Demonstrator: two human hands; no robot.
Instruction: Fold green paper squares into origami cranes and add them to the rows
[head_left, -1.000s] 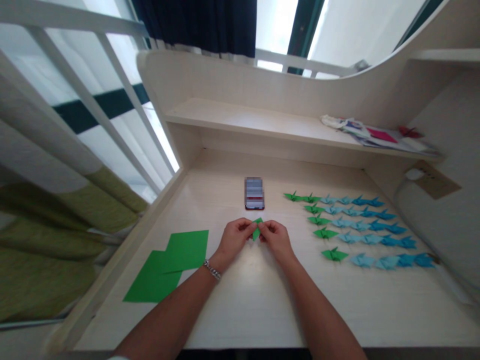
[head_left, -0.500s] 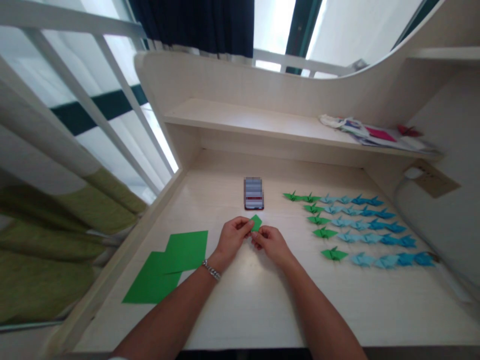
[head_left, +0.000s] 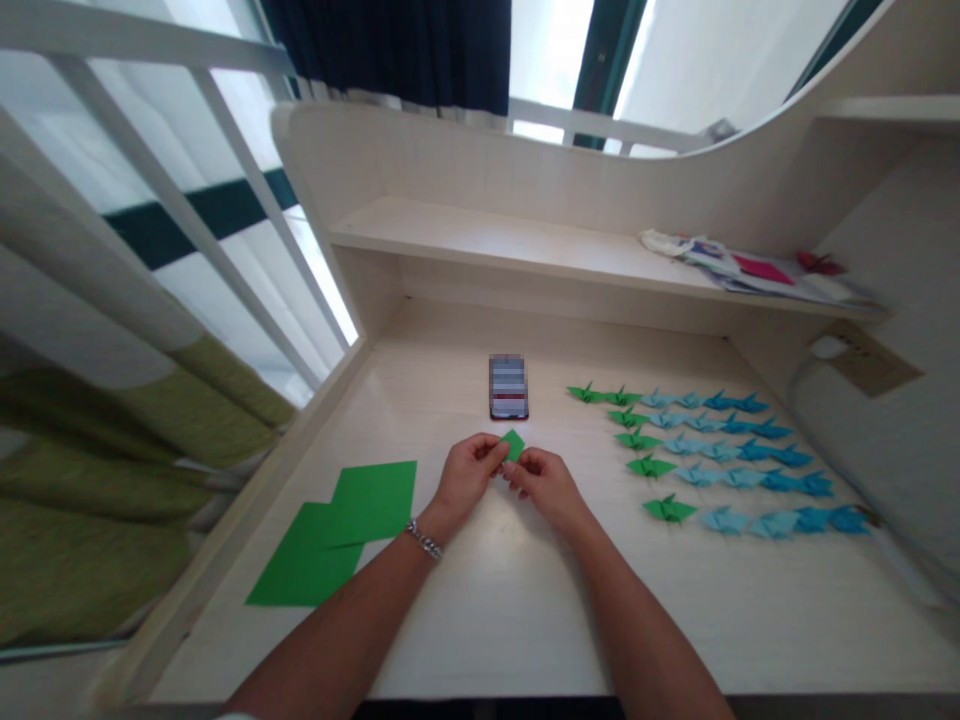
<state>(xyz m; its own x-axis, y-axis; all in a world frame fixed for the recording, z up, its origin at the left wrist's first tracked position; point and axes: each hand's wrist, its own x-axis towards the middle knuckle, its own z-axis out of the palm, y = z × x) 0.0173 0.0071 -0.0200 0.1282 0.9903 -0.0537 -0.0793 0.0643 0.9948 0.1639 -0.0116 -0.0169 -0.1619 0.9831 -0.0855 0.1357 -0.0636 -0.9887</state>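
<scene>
A small folded piece of green paper [head_left: 514, 443] is pinched between both hands just above the pale wooden desk [head_left: 480, 600]. My left hand [head_left: 469, 472], with a metal bracelet on the wrist, grips its left side with closed fingers. My right hand [head_left: 546, 482] holds its lower right part, fingers curled together. A phone [head_left: 508, 386] lies flat on the desk just beyond the hands.
Flat green paper sheets [head_left: 337, 530] lie at the left of the desk. Rows of green paper cranes [head_left: 637, 440] and blue paper cranes [head_left: 750, 460] cover the right side. A shelf [head_left: 525, 245] behind carries papers [head_left: 750, 268]. A power socket [head_left: 862, 355] sits on the right wall.
The green piece has turned from hanging down between the fingertips to pointing up and right. My right hand has shifted slightly left and lower under it.
</scene>
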